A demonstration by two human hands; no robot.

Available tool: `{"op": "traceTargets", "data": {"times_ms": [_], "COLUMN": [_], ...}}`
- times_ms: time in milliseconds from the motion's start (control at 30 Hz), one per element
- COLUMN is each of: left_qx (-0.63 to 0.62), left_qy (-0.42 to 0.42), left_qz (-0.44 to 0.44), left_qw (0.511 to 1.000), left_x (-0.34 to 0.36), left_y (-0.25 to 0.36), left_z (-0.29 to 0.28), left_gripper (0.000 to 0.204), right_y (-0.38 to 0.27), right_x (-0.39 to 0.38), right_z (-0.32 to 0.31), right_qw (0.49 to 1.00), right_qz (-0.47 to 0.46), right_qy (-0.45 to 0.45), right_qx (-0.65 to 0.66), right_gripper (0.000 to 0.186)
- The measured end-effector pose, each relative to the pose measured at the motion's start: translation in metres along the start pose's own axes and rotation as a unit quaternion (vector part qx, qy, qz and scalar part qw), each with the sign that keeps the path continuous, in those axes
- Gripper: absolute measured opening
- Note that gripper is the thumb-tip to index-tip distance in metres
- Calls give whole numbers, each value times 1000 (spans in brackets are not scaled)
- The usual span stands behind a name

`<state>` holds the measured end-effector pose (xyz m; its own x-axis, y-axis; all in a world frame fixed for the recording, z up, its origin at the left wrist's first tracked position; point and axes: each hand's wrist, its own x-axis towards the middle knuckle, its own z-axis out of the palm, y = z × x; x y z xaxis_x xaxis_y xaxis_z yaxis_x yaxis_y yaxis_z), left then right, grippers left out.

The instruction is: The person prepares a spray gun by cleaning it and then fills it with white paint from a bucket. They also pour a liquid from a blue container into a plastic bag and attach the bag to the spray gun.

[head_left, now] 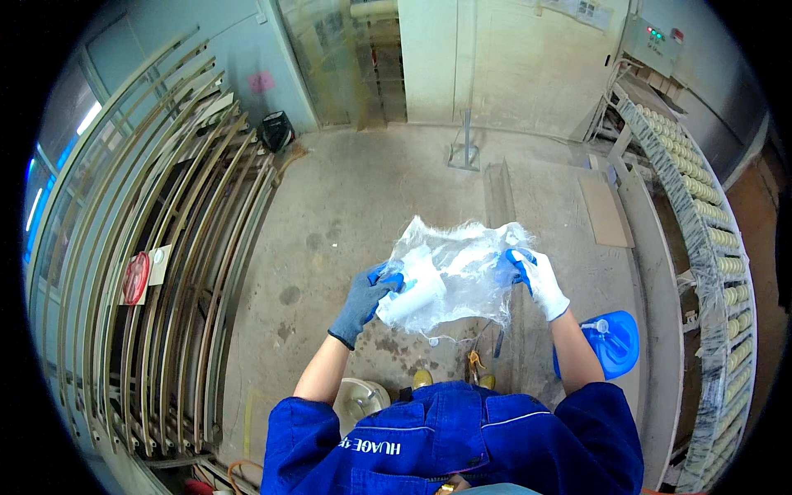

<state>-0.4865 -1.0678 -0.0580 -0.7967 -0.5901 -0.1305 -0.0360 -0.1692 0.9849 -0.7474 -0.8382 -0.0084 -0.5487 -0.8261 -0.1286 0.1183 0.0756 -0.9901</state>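
Note:
A thin, see-through white cloth like gauze [462,280], with frayed edges and thicker white patches, is spread in front of me above the floor. My left hand [365,299], in a grey glove with a blue palm, is closed on its left side, where a denser white part [417,297] lies. On the right side, my right hand [540,280], in a white glove with blue fingertips, pinches the cloth. Loose threads hang from its lower edge.
To my left stands a rack of long curved-looking rails [177,289]. A white bucket [361,399] is by my left foot; a blue jerrycan [615,351] stands at my right. Farther right runs a roller conveyor [711,214]. A metal stand [466,153] is on the floor ahead.

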Motion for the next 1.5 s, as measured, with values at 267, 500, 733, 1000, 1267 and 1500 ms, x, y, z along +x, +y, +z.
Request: {"op": "traceTargets", "data": {"times_ms": [267,500,733,1000,1267,1500], "left_qx": [96,441,471,115,4,-39], "left_qy": [54,-59,-353,-376,-278,-328], "left_qz": [48,379,209,42,9,100], "left_qw": [993,811,781,918,960,938], "left_x": [7,20,84,63,-12,-36], "left_y": [-13,120,61,42,21,-18], "left_z": [-28,58,145,157,182,165], "left_gripper": [68,99,78,46,43,82], "right_y": [0,-47,-72,107,114,58], "right_x": [15,25,-16,-159,-200,-307], "right_z": [-2,18,6,-85,-21,-57], "right_qw": [990,871,799,919,908,939], "right_qz": [-24,-58,-34,113,36,-25], "right_qy": [-59,-236,-122,370,212,129], "right_qx": [-128,-427,-588,-82,359,317], "right_gripper": [33,33,37,63,38,34]}}
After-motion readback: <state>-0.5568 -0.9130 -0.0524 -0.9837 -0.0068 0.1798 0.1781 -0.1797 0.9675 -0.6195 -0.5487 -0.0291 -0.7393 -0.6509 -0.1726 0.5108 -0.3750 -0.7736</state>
